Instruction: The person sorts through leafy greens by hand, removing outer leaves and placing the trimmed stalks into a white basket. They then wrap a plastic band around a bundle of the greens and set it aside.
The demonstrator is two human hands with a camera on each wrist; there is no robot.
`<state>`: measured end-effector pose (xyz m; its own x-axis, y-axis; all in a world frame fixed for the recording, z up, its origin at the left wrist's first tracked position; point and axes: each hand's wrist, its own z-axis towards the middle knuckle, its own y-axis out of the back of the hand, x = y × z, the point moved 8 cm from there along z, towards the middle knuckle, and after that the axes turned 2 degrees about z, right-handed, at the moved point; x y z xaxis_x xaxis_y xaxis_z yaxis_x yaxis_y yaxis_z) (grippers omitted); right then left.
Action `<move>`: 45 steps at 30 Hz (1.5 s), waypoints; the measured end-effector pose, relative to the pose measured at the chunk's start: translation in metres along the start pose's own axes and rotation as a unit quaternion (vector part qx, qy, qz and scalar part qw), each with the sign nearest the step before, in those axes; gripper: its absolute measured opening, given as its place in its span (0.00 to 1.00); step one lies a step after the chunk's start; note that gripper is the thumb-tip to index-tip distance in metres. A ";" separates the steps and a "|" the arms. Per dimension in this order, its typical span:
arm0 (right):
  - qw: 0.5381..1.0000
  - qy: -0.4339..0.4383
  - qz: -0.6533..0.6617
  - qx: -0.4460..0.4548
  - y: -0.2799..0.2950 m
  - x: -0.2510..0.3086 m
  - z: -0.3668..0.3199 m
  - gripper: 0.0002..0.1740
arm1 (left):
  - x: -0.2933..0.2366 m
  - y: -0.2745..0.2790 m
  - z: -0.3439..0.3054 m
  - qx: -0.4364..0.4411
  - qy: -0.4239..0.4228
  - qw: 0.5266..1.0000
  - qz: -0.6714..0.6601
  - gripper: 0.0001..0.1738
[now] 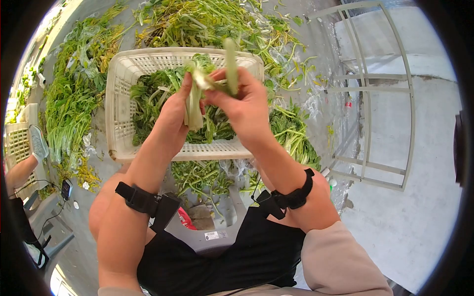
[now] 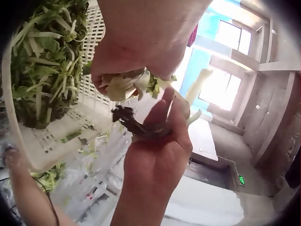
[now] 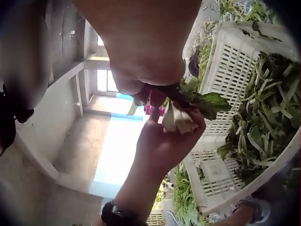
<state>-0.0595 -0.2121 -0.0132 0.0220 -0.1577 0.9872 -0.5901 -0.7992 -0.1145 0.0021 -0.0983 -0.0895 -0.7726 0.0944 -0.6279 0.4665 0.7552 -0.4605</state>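
Observation:
Over a white plastic basket [image 1: 112,118] of leafy greens [image 1: 148,101], the left hand [image 1: 173,116] grips a bunch of pale-stemmed greens [image 1: 195,108], its cut white base upward. The right hand [image 1: 244,106] pinches a stalk [image 1: 230,64] pointing up, close beside that base. In the left wrist view, a dark, wilted leaf [image 2: 134,125] lies across the right hand [image 2: 157,155], below the bunch [image 2: 127,84]. The right wrist view shows the left hand [image 3: 162,146] around the white stem base [image 3: 178,120], with a green leaf [image 3: 211,103] hanging out beside it.
Piles of greens [image 1: 79,93] lie on the floor left of, behind and under the basket. A metal frame [image 1: 410,98] stands at the right. Another person's foot [image 1: 38,143] and a second basket [image 1: 17,143] are at the far left. A grey plastic stool [image 1: 212,241] is between the legs.

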 end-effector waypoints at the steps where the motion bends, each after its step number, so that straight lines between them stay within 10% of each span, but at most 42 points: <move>1: 0.999 -0.033 0.016 0.007 -0.007 -0.006 -0.003 0.12 | -0.003 -0.005 -0.001 0.016 -0.020 0.999 -0.032 0.31; 15: 0.989 -0.109 -0.033 0.097 -0.020 -0.027 -0.008 0.09 | -0.003 0.015 0.007 0.001 -0.044 0.996 -0.076 0.21; 28: 0.974 -0.192 0.110 -0.039 0.018 -0.026 0.002 0.09 | -0.025 0.037 0.003 -0.164 -0.122 0.979 0.007 0.12; 36: 0.942 -0.196 -0.007 0.272 0.007 0.010 -0.001 0.17 | -0.036 0.055 0.006 -0.213 -0.138 0.967 -0.014 0.11; 45: 0.895 -0.102 -0.265 0.345 0.021 0.022 0.005 0.14 | 0.000 -0.003 0.006 0.097 -0.005 0.985 0.142 0.14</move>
<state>-0.0676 -0.2351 0.0057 0.3392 0.3034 0.8905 0.1836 -0.9497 0.2536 0.0036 -0.1049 -0.0918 -0.5953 0.2762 -0.7545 0.7373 0.5611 -0.3763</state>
